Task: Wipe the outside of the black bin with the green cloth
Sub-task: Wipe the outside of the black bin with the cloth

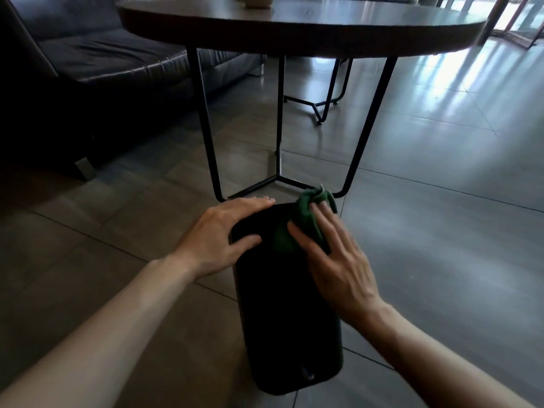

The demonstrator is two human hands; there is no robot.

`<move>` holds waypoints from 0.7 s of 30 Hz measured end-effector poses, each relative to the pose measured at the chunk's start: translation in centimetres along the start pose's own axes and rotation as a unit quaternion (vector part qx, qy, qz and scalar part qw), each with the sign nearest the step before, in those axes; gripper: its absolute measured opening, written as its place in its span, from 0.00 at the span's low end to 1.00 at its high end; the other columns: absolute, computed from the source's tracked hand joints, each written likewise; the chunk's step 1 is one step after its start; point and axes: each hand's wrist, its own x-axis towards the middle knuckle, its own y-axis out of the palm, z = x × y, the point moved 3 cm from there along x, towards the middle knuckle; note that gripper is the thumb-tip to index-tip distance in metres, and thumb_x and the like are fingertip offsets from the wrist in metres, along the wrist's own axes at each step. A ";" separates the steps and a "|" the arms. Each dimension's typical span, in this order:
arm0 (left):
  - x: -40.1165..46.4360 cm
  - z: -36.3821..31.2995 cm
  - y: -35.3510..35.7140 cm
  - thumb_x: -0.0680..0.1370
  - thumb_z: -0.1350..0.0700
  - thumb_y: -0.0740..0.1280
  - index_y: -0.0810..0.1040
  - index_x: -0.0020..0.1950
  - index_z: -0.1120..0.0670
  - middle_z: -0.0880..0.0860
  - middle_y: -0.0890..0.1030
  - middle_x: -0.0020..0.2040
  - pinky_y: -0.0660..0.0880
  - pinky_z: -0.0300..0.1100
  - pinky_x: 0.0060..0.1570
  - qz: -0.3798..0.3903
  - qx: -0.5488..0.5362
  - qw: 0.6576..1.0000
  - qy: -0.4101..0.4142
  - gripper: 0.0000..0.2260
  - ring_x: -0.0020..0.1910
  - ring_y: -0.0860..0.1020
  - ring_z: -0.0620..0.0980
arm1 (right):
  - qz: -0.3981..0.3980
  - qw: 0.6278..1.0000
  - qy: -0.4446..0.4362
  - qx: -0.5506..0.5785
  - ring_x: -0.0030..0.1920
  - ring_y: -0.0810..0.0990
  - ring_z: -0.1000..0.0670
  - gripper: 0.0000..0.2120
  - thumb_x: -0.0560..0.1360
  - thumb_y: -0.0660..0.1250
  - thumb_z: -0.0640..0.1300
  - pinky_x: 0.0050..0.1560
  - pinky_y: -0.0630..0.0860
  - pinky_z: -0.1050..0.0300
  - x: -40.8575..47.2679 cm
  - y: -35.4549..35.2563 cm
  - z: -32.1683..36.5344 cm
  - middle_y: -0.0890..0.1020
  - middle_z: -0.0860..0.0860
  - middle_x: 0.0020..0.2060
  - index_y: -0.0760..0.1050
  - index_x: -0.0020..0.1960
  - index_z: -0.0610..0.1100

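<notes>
The black bin [290, 313] is lying tipped on the tiled floor [426, 201], its long side facing up and running from about six o'clock, nearest the person, toward twelve o'clock, where its far end is stopping just short of the foot of the round table [294, 33]. The green cloth [306, 214] is sitting bunched on the far right corner of that upturned side, part of it spilling over the edge. The right hand [338, 260] is pressing down on the cloth with fingers straight and spread, not curling round it; the left hand [217, 237] is resting flat and open on the bin's far left corner, thumb lying across the top, seemingly steadying it. To my eye the wiping is under way, working on the far part of this face. The next move looks to be calling for a firm stroke of the cloth toward six o'clock, along the face, with the left hand bracing so the bin isn't sliding, then a roll to reach the other sides. A dark sofa [97, 63] is standing at ten o'clock.
</notes>
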 end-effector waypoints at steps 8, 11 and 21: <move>-1.3 0.9 0.0 0.76 0.56 0.75 0.68 0.77 0.40 0.38 0.70 0.76 0.65 0.51 0.76 -0.013 0.027 0.999 -0.017 0.32 0.78 0.62 0.39 | 0.124 0.933 -0.338 -0.007 0.83 0.59 0.40 0.10 0.88 0.60 0.50 0.83 0.59 0.43 -8.8 4.2 6.5 0.64 0.43 0.82 0.79 0.63 0.58; -1.1 0.4 0.4 0.75 0.56 0.75 0.68 0.76 0.40 0.36 0.70 0.75 0.65 0.46 0.76 -0.007 0.019 1.000 -0.004 0.32 0.78 0.62 0.37 | 0.121 0.927 -0.353 0.026 0.83 0.60 0.41 0.07 0.87 0.63 0.49 0.81 0.63 0.43 -7.6 3.4 5.5 0.65 0.43 0.81 0.79 0.62 0.54; -0.3 0.6 0.2 0.74 0.58 0.76 0.71 0.74 0.39 0.38 0.73 0.74 0.65 0.46 0.76 -0.009 0.008 1.000 -0.011 0.32 0.77 0.64 0.38 | 0.111 0.948 -0.293 0.065 0.84 0.55 0.38 0.10 0.87 0.61 0.49 0.83 0.55 0.39 -7.2 3.7 6.9 0.62 0.40 0.82 0.78 0.66 0.55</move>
